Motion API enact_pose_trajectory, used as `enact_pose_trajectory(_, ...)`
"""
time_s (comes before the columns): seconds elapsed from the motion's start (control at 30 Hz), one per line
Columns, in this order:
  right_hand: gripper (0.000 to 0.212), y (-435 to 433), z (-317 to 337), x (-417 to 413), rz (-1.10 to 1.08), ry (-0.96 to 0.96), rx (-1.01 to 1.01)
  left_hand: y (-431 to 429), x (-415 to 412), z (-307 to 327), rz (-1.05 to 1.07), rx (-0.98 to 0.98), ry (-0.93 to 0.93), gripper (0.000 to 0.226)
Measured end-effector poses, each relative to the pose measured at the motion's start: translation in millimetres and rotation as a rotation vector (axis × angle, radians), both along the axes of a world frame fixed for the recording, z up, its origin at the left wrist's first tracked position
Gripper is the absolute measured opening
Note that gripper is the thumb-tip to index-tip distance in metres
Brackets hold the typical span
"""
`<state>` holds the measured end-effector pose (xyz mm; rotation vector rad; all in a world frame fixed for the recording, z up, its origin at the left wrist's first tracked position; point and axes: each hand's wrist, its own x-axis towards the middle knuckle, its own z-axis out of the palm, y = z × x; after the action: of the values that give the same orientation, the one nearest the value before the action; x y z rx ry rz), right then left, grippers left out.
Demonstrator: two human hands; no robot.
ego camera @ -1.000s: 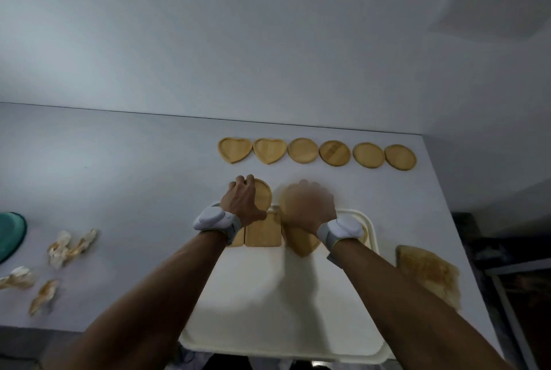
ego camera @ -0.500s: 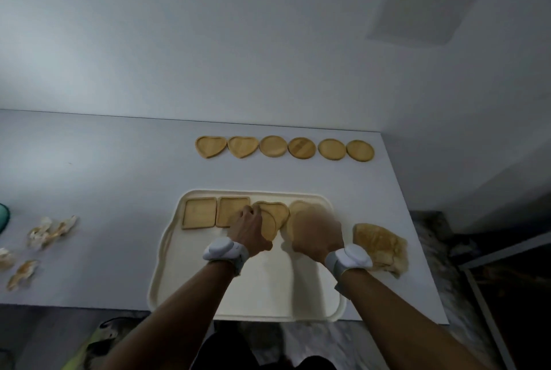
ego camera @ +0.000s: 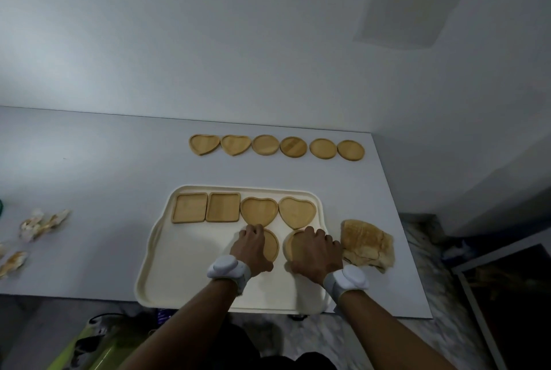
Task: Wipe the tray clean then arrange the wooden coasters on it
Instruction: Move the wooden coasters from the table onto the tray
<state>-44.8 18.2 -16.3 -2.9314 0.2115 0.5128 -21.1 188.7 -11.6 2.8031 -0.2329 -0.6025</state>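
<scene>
Head view, tray: your landmark is the cream tray (ego camera: 167, 265), lying at the near edge of the white table (ego camera: 104, 179), its near rim at or just past that edge.
Head view, far row on the tray: two square coasters (ego camera: 205, 207) side by side at the left, then two heart coasters (ego camera: 278, 211), the four nearly touching.
Head view, left hand: your left hand (ego camera: 252, 250) lies flat, fingers spread, on a round coaster (ego camera: 272, 246) in the second row of the tray, pressing more than gripping.
Head view, right hand: your right hand (ego camera: 316, 253) covers another round coaster (ego camera: 295, 246) toward the tray's right rim, thumb and fingers curled at its edge; whether it is lifted or resting, you cannot tell.
Head view, beyond the tray: six more coasters (ego camera: 277, 146) wait in a line on the table, two hearts and four rounds.
Head view, right of the tray: the stained wiping cloth (ego camera: 368, 243) lies just beside the rim.
Head view, left of the tray: crumpled scraps (ego camera: 41, 222) sit well apart.
Risk, sliding: pushing the rounds away from you could knock the hearts out of line.
Risk, rim: the right round sits close to the raised rim and could ride up and tilt.
Risk, tray: leaning on the near part may tip or shift the tray at the table edge.
Risk, room: loose spacing now may leave too little floor for the six waiting.
</scene>
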Motion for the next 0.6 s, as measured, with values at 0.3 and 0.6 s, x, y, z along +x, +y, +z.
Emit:
enact_pose_trajectory(0.3, 0.083, -1.6, -7.6, 0.0, 0.023, -0.005, 0.005, -5.3, -6.6, -6.5, 0.003, 0.021, -0.007, 0.093)
enact_pose_trajectory(0.6, 0.070, -2.2, -6.1, 0.6, 0.053, -0.022, -0.008, -5.2, -2.7, -6.1, 0.008, -0.005, 0.015, 0.094)
